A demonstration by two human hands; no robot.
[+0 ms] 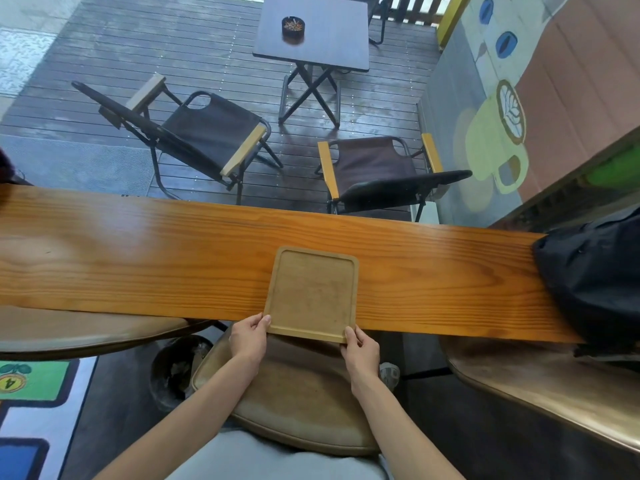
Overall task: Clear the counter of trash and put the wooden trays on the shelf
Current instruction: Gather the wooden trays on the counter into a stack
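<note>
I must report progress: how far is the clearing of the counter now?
Done: no trash shows on the counter. In hand: the left hand and right hand grip the near corners of one empty wooden tray, which overhangs the counter edge. Left: shelving it; no shelf is visible.

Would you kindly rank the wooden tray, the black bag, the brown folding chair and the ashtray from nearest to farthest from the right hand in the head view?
1. Wooden tray: on the counter, its near corner gripped by the right hand.
2. Black bag: on the counter's right end.
3. Brown folding chair: beyond the counter, on the deck.
4. Ashtray: on the small table, farthest back.
</note>
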